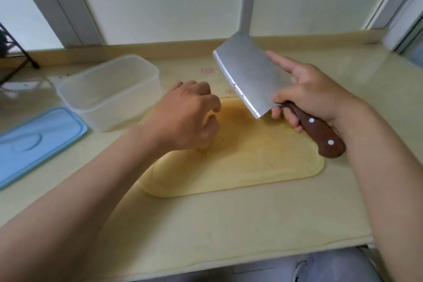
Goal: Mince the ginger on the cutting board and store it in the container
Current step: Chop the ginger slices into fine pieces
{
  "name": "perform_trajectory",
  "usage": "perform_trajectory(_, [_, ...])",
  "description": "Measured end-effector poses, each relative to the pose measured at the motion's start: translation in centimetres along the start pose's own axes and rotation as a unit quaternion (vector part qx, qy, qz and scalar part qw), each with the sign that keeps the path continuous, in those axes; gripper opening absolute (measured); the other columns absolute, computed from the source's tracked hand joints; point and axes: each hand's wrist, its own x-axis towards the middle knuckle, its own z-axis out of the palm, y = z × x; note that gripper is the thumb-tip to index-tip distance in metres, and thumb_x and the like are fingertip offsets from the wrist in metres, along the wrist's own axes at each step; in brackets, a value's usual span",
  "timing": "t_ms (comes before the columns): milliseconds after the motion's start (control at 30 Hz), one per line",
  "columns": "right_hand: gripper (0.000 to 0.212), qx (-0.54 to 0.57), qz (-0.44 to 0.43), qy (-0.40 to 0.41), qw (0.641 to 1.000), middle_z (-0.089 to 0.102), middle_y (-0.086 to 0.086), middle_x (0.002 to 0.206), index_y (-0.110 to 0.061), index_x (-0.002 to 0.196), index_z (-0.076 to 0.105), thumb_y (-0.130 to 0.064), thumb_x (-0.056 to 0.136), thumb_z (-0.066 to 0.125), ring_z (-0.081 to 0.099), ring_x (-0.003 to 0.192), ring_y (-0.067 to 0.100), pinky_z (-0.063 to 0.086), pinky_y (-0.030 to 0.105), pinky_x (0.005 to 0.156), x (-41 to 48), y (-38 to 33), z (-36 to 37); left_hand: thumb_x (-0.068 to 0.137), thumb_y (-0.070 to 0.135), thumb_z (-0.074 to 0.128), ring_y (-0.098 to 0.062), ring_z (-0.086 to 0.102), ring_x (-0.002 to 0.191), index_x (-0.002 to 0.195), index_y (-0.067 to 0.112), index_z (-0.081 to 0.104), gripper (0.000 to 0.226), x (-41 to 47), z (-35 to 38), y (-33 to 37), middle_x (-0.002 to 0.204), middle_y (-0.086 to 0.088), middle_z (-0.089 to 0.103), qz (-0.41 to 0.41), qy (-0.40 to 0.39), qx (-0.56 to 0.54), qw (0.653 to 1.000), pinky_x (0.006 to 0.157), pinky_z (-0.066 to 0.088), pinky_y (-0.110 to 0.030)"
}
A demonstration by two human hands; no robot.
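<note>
A yellow cutting board point(251, 162) lies on the counter in front of me. My left hand point(187, 114) rests knuckles-up on the board's left part with its fingers curled over pale ginger bits point(206, 150), most of which are hidden beneath it. My right hand point(313, 94) grips the brown wooden handle of a cleaver point(249, 75), forefinger laid along the blade. The blade is raised above the board's far edge, tilted up and to the left. A clear plastic container point(109, 91) stands open, left of the board.
The container's light blue lid point(39, 142) lies flat at the left edge of the counter. A dark metal rack point(13, 52) stands at the far left. A wall and window frames run along the back of the counter.
</note>
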Motion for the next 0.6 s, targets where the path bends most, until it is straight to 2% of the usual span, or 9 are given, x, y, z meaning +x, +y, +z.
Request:
perform_trajectory(33, [0.086, 0.007, -0.003, 0.005, 1.000, 0.060, 0.008, 0.048, -0.044, 0.159, 0.031, 0.010, 0.096, 0.051, 0.054, 0.045, 0.026, 0.044, 0.030, 0.040, -0.1, 0.2, -0.1, 0.076, 0.043, 0.044, -0.029, 0.057, 0.078, 0.095, 0.020, 0.075, 0.042, -0.1, -0.3, -0.2, 0.089, -0.003, 0.064, 0.011, -0.036, 0.000, 0.999, 0.076, 0.040, -0.037])
perform_trajectory(133, [0.088, 0.018, -0.009, 0.011, 1.000, 0.065, 0.024, 0.065, -0.048, 0.158, 0.032, 0.009, 0.094, 0.051, 0.051, 0.039, 0.023, 0.045, 0.031, 0.042, -0.3, 0.6, -0.1, 0.075, 0.056, 0.038, -0.023, 0.056, 0.092, 0.098, 0.033, 0.074, 0.049, -0.5, -1.1, 0.1, 0.101, 0.005, 0.064, 0.016, -0.116, 0.025, 0.993, 0.088, 0.036, -0.039])
perform_trajectory(233, [0.090, 0.015, -0.012, 0.008, 1.000, 0.067, 0.025, 0.069, -0.049, 0.159, 0.030, 0.008, 0.093, 0.051, 0.051, 0.041, 0.026, 0.047, 0.033, 0.043, -0.4, 0.8, 0.0, 0.072, 0.057, 0.031, -0.017, 0.053, 0.102, 0.102, 0.037, 0.070, 0.053, -0.5, -1.4, 0.8, 0.106, 0.014, 0.063, 0.006, -0.159, 0.050, 0.986, 0.098, 0.029, -0.037])
perform_trajectory(367, [0.092, 0.016, -0.021, -0.003, 1.000, 0.068, 0.021, 0.066, -0.051, 0.158, 0.029, 0.008, 0.092, 0.050, 0.053, 0.042, 0.028, 0.047, 0.035, 0.044, -0.4, 1.0, 0.2, 0.078, 0.048, 0.050, -0.013, 0.056, 0.104, 0.112, 0.038, 0.070, 0.041, -0.7, -1.7, 1.0, 0.107, 0.015, 0.066, -0.011, -0.160, -0.004, 0.987, 0.101, 0.026, -0.035])
perform_trajectory(467, [0.093, 0.009, -0.026, -0.010, 1.000, 0.069, 0.017, 0.063, -0.051, 0.159, 0.026, 0.008, 0.091, 0.050, 0.054, 0.047, 0.031, 0.048, 0.035, 0.044, -0.3, 1.3, 0.3, 0.087, 0.035, 0.068, -0.011, 0.057, 0.100, 0.113, 0.034, 0.070, 0.027, -1.0, -1.6, 0.8, 0.099, 0.018, 0.066, -0.018, -0.139, -0.035, 0.990, 0.101, 0.026, -0.034])
perform_trajectory(600, [0.094, 0.002, -0.034, -0.016, 0.999, 0.069, 0.015, 0.060, -0.053, 0.158, 0.025, 0.008, 0.090, 0.048, 0.054, 0.048, 0.032, 0.048, 0.034, 0.044, -0.6, 1.3, 0.3, 0.088, 0.022, 0.071, -0.012, 0.059, 0.088, 0.108, 0.028, 0.073, 0.021, -1.4, -1.2, 0.9, 0.089, 0.018, 0.066, -0.030, -0.105, -0.065, 0.992, 0.096, 0.029, -0.033])
